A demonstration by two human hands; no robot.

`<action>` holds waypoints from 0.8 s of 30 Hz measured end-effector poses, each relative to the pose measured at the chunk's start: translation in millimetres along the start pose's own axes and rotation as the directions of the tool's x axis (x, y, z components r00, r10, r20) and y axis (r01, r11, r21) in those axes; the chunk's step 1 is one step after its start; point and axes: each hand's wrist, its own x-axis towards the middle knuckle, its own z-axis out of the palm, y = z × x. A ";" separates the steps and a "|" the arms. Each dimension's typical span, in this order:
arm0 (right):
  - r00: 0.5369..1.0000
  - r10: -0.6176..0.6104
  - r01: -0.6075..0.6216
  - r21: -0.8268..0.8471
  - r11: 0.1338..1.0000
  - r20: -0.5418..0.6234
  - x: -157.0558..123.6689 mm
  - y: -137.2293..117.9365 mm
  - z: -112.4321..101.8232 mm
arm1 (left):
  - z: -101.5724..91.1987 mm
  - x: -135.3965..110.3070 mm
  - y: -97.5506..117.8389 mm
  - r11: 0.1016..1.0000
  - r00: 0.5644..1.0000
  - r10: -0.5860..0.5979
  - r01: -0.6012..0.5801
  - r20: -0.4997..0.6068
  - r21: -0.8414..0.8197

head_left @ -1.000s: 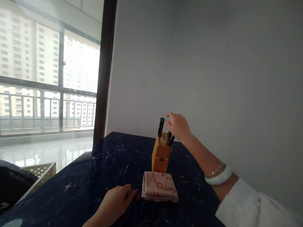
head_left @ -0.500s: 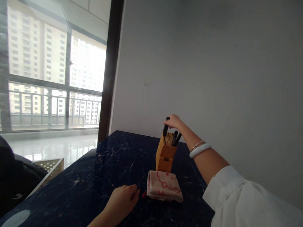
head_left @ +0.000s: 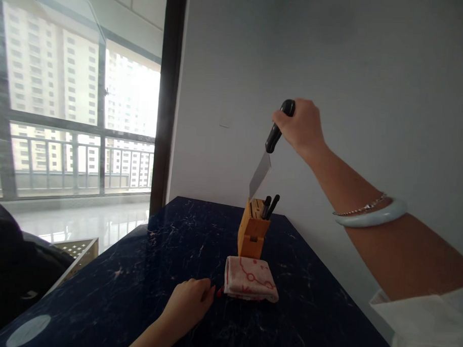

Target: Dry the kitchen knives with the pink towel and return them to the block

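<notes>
My right hand [head_left: 303,126] is raised above the wooden knife block [head_left: 252,230] and grips the black handle of a broad-bladed knife [head_left: 261,174]. The blade points down at the block, its tip just above the slots. Two other black handles [head_left: 270,205] still stand in the block. In front of the block lies a folded white cloth with a red pattern [head_left: 249,285]. My left hand [head_left: 187,305] rests on the dark marble table [head_left: 144,271], fingers loosely curled, its fingertips close to the cloth's left edge.
A grey wall runs along the table's right side and back. On the left are a large window with a balcony railing, a dark bag or chair [head_left: 8,267], and a perforated metal tray [head_left: 77,249] below the table's edge.
My right hand closed on a knife handle in the block and lifted the knife up out of its slot. The left hand stayed in place by the cloth.
</notes>
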 end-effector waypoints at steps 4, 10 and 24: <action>0.990 -0.011 0.024 0.091 0.996 -0.140 -35.7 -20.4 -26.0 | 1.5 0.8 1.6 0.992 1.000 0.012 -0.012 -0.007 -0.126; 0.960 0.276 -0.264 0.492 0.830 0.049 -153.6 -25.6 -11.8 | -2.3 -4.4 21.1 0.778 0.985 0.103 0.009 0.142 -0.629; 0.446 0.754 -0.757 0.653 0.029 0.483 -323.1 -50.2 51.4 | 15.1 -12.2 48.8 -0.176 0.981 -0.003 0.190 0.194 -0.966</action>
